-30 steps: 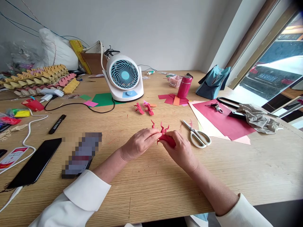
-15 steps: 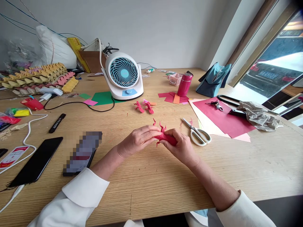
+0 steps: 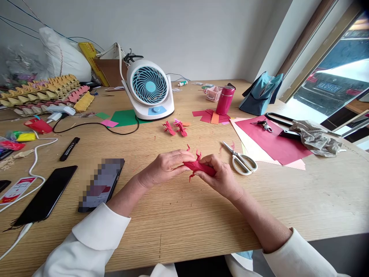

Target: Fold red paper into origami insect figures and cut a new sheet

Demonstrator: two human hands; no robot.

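Observation:
A folded red paper figure (image 3: 198, 167) with thin bent legs is held low over the table's middle. My right hand (image 3: 220, 175) pinches its right end between thumb and fingers. At its left end, my left hand (image 3: 170, 165) has its fingers closed on the paper; the fingertips partly hide that end. Two similar small red paper figures, one on the left (image 3: 168, 128) and one on the right (image 3: 181, 128), lie beyond my hands. White-handled scissors (image 3: 243, 163) rest just right of my right hand, blades slightly apart.
A white fan (image 3: 151, 90) stands at the back. Red paper sheets (image 3: 271, 140) with keys lie right, near crumpled cloth (image 3: 315, 138). A pink bottle (image 3: 225, 100) and blue bag (image 3: 261, 94) stand behind. Two phones, one black (image 3: 46, 194) and one lit (image 3: 100, 184), lie left.
My left hand has shifted slightly left along the red paper figure, and more of its left end shows. The whole view has tilted a little.

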